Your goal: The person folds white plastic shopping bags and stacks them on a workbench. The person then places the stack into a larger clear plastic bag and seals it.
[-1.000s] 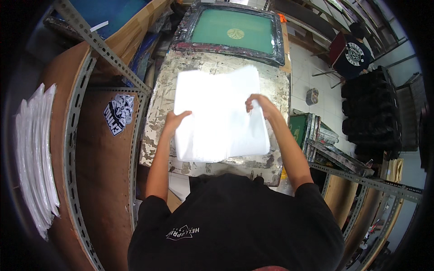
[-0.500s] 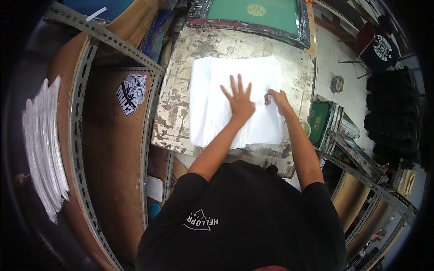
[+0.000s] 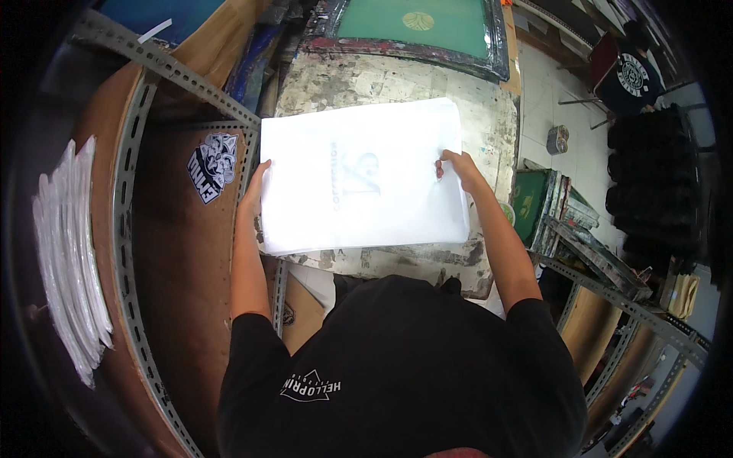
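Paint-blotched boards form the worktable (image 3: 382,82), with 1 green-mesh screen-printing frame (image 3: 450,38) at its far end. Over the near part, spanned between 2 hands, is a white sheet stack (image 3: 397,179) with faint grey print. The person's left hand (image 3: 254,185) grasps its left edge, fingers hidden; the right hand (image 3: 463,169) pinches the right side. It looks light, limp and perhaps slippery, likely to sag or crease, so opposite edges seem the best hold, pinching every layer together.
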The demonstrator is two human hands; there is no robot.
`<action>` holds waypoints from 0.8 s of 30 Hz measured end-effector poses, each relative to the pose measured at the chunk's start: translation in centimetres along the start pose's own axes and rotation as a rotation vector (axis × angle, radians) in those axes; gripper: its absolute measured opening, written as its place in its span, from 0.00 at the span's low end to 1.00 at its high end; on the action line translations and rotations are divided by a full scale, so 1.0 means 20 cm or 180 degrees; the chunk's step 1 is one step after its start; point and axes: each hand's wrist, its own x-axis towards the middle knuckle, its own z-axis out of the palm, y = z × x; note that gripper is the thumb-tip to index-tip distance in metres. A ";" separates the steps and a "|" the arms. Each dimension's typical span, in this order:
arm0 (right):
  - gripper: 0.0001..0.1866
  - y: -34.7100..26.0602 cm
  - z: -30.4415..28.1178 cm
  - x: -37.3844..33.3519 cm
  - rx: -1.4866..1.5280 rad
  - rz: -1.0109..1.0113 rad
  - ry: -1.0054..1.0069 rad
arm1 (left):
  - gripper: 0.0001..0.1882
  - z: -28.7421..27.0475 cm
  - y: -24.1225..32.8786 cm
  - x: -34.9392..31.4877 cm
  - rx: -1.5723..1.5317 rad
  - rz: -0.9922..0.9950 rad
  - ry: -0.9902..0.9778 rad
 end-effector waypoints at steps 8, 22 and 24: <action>0.23 -0.12 -0.04 0.00 -0.0139 0.0468 -0.0182 | 0.36 -0.02 -0.10 0.00 0.0578 -0.0085 -0.0409; 0.21 -0.02 -0.04 0.02 -0.0636 -0.0496 0.0514 | 0.35 0.17 -0.27 -0.13 0.0227 0.0367 0.0781; 0.19 -0.01 -0.02 0.01 -0.0695 -0.0714 0.0648 | 0.29 0.24 -0.29 -0.17 0.0326 0.0890 0.1122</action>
